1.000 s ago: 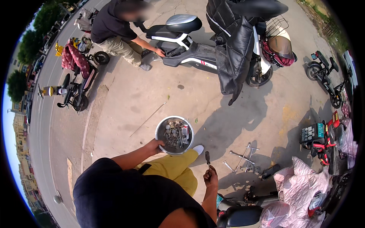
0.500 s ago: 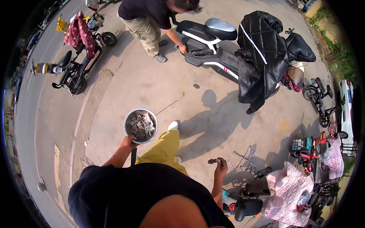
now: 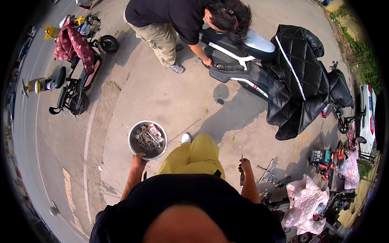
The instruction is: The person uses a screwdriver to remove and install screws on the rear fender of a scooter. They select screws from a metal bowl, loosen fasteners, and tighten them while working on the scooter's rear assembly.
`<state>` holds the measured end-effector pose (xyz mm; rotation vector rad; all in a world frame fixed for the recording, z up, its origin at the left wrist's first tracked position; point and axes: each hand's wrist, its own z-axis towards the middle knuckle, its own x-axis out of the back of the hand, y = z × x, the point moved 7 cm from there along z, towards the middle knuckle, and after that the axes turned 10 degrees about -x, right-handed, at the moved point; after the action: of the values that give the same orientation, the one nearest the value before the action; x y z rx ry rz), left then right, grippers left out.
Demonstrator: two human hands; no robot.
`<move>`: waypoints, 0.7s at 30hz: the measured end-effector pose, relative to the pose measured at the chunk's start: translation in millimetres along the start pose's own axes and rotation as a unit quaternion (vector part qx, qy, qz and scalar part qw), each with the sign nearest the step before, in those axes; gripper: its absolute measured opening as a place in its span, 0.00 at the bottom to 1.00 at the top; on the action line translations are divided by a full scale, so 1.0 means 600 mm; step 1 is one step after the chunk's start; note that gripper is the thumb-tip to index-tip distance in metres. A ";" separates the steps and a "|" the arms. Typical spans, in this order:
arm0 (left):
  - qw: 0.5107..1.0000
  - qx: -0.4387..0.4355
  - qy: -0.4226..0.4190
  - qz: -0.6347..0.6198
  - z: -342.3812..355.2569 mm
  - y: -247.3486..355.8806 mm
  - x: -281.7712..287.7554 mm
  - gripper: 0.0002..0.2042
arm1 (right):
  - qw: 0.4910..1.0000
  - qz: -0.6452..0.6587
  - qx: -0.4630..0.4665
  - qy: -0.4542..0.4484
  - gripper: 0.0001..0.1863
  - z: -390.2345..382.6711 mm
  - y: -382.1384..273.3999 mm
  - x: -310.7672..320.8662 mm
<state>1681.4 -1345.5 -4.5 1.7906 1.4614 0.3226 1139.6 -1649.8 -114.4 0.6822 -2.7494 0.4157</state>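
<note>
A round metal bowl (image 3: 131,150) hangs out in front of me on the left, with my left hand (image 3: 139,158) closed on its near rim. Loose metal hardware (image 3: 148,139), likely bolts and small fittings, fills its bottom along with a small red-and-white packet (image 3: 154,130). Low on my right, my right hand (image 3: 245,165) is wrapped round a screwdriver (image 3: 242,179); its dark handle hangs below the fist and a thin shaft sticks up above. Farther ahead stands an electric scooter (image 3: 259,79), out of reach of both hands.
Another person (image 3: 170,24) bends over the scooter, one hand at its footboard end. A black quilted cover (image 3: 300,73) drapes its front. Metal tools (image 3: 268,171) lie on the ground to my right, near parked scooters and a pink quilted cover (image 3: 306,198). More scooters (image 3: 75,87) stand at left.
My right hand has shifted forward and turned the screwdriver from sideways to roughly upright. The bowl stays in my left hand. The other person leans lower over the scooter. My view has shifted.
</note>
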 end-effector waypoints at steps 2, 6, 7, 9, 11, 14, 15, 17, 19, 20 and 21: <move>1.000 -0.017 -0.012 -0.023 0.041 0.034 -0.024 0.30 | 0.997 -0.047 -0.022 -0.055 0.14 -0.010 -0.050 -0.046; 0.999 -0.016 -0.010 -0.030 0.106 0.103 -0.068 0.31 | 0.988 -0.126 -0.053 -0.071 0.12 0.013 -0.132 -0.134; 1.000 -0.010 -0.009 -0.024 0.131 0.112 -0.059 0.31 | 0.987 -0.140 -0.051 -0.066 0.11 0.012 -0.160 -0.160; 1.000 0.000 -0.004 -0.022 0.170 0.137 -0.066 0.30 | 0.984 -0.137 -0.038 -0.109 0.09 0.025 -0.212 -0.210; 1.000 0.001 0.003 -0.023 0.210 0.179 -0.087 0.30 | 0.984 -0.107 -0.061 -0.131 0.08 0.039 -0.259 -0.254; 1.000 0.005 0.003 0.001 0.270 0.226 -0.120 0.29 | 0.982 -0.105 -0.080 -0.132 0.07 0.066 -0.319 -0.301; 1.000 0.000 0.000 0.007 0.288 0.250 -0.134 0.30 | 0.983 -0.114 -0.079 -0.120 0.08 0.064 -0.352 -0.320; 1.000 0.008 -0.001 0.019 0.339 0.288 -0.134 0.30 | 0.981 -0.131 -0.069 -0.127 0.08 0.034 -0.424 -0.357; 1.000 0.020 -0.001 0.003 0.374 0.303 -0.152 0.32 | 0.983 -0.127 -0.047 -0.122 0.09 0.022 -0.475 -0.362; 1.000 0.018 0.008 -0.010 0.392 0.322 -0.181 0.33 | 0.984 -0.124 -0.030 -0.121 0.09 0.014 -0.506 -0.366; 1.000 0.013 0.015 -0.020 0.408 0.348 -0.206 0.34 | 0.985 -0.119 -0.011 -0.123 0.09 0.009 -0.533 -0.374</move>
<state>1947.1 -1563.9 14.3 1.7821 1.5265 0.3143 1485.8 -1831.1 -127.5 1.1094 -2.8431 0.2617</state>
